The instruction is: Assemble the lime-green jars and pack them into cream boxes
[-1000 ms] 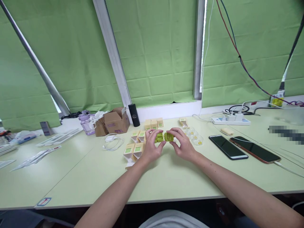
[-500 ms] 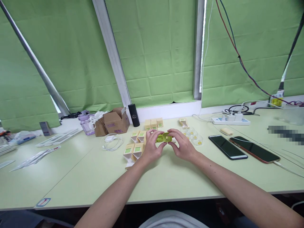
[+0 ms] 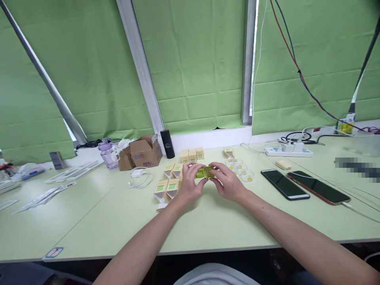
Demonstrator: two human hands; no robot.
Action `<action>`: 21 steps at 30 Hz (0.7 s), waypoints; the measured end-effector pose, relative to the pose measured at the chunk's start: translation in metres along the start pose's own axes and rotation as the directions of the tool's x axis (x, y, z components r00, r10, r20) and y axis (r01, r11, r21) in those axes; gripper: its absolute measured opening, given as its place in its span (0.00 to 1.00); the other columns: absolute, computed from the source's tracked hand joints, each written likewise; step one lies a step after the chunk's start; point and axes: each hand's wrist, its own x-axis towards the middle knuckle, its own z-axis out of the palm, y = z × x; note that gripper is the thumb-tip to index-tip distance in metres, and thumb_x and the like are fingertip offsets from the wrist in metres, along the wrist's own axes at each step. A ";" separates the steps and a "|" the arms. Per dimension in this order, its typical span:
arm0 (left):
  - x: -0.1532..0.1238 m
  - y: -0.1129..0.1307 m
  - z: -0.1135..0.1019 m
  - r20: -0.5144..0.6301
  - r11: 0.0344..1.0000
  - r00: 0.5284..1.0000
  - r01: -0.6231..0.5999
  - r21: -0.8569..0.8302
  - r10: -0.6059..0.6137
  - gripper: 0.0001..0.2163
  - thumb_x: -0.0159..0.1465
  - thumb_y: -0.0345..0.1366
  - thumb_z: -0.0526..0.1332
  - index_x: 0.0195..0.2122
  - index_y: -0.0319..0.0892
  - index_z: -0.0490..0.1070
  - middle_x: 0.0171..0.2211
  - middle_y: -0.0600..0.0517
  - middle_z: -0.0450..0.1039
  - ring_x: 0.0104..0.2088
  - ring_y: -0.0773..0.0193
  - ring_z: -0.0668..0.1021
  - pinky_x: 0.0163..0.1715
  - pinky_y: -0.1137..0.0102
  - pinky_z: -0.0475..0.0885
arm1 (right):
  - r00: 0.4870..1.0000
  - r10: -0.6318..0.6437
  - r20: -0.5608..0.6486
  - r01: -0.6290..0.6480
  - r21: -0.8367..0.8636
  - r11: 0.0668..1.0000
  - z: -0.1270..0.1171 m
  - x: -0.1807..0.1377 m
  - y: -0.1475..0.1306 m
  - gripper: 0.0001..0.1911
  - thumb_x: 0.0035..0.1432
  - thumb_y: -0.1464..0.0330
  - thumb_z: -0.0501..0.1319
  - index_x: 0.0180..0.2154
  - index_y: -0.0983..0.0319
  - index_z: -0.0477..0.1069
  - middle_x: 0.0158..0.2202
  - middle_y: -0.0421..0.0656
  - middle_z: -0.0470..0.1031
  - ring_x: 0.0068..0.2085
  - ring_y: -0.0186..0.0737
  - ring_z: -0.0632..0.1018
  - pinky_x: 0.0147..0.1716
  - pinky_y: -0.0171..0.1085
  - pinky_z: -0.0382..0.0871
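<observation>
A small green case (image 3: 204, 171) sits between both hands, low over the middle of the pale green surface (image 3: 208, 225), a little beyond its centre toward the window. The left hand (image 3: 189, 185) grips the case's left end, thumb below and fingers curled over the top; the right hand (image 3: 227, 183) closes on its right end, fingers laid across the lid. Whether the case is fully closed cannot be told, as the fingers cover much of it. Both forearms run in from the near edge and meet at the case, wrists low.

Just left of the left hand stand small yellow boxes (image 3: 168, 187) with green labels, several with open flaps, nearly touching the knuckles. More of them stand in a row (image 3: 192, 154) behind the case. Just right of the right hand lie clear plastic trays (image 3: 242, 170). Further right, well apart, two phones (image 3: 303, 186) lie flat, with a power strip (image 3: 287, 150) behind them. To the left rear are a white cable (image 3: 139, 178), a cardboard box (image 3: 142, 153) and a black cylinder (image 3: 168, 144). The surface between the hands and the near edge is open room.
</observation>
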 end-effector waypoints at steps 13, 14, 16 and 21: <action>-0.001 -0.003 0.000 -0.027 0.996 0.997 -0.066 0.054 0.068 0.20 0.65 0.32 0.67 0.58 0.48 0.71 0.53 0.45 0.78 0.60 0.46 0.69 0.60 0.46 0.69 | 1.000 0.004 0.012 -0.004 -0.009 1.000 0.001 0.001 -0.002 0.18 0.70 0.75 0.53 0.57 0.56 0.69 0.55 0.55 0.72 0.54 0.54 0.77 0.48 0.54 0.80; -0.001 -0.003 0.000 -0.030 0.996 0.997 -0.065 0.054 0.067 0.20 0.65 0.32 0.67 0.58 0.48 0.72 0.53 0.46 0.78 0.60 0.46 0.69 0.60 0.46 0.69 | 1.000 0.004 0.010 -0.003 -0.012 1.000 0.001 0.001 -0.002 0.18 0.70 0.75 0.53 0.57 0.56 0.69 0.55 0.55 0.72 0.54 0.53 0.77 0.48 0.53 0.80; -0.001 -0.002 0.000 -0.034 0.997 0.997 -0.062 0.050 0.063 0.19 0.66 0.32 0.67 0.58 0.49 0.72 0.53 0.46 0.78 0.60 0.46 0.69 0.60 0.46 0.69 | 1.000 0.004 0.007 -0.003 -0.015 1.000 0.001 0.000 -0.001 0.17 0.70 0.75 0.53 0.57 0.56 0.69 0.56 0.55 0.72 0.54 0.53 0.78 0.48 0.53 0.80; 0.000 0.000 -0.001 -0.043 0.997 0.997 -0.055 0.046 0.057 0.19 0.66 0.33 0.67 0.58 0.49 0.72 0.53 0.46 0.78 0.60 0.47 0.69 0.60 0.47 0.69 | 1.000 0.010 -0.025 -0.010 0.018 1.000 0.002 -0.001 0.001 0.15 0.71 0.74 0.54 0.55 0.56 0.70 0.56 0.55 0.73 0.55 0.53 0.79 0.48 0.53 0.80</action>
